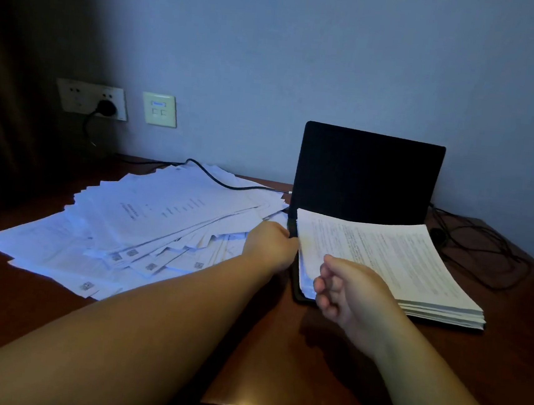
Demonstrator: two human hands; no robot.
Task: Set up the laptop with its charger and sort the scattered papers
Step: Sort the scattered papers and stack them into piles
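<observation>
Left hand (269, 245): fingers curled at the laptop's (367, 176) left edge, against a small dark part there; the exact grip cannot be told. Right hand (348, 291): fingers (324, 288) loosely curled, holding nothing, just beside the near-left corner of the paper stack (393, 263) lying on the laptop base. Scattered papers (133, 222) lie left of the left hand on the surface (276, 366). The charger cable (225, 182) runs from the wall socket (93, 99) over them toward the laptop.

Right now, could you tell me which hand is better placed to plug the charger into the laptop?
The left hand: its fingers already grip the dark connector at the laptop's left edge. The right hand hovers, loosely curled, by the paper stack.
</observation>
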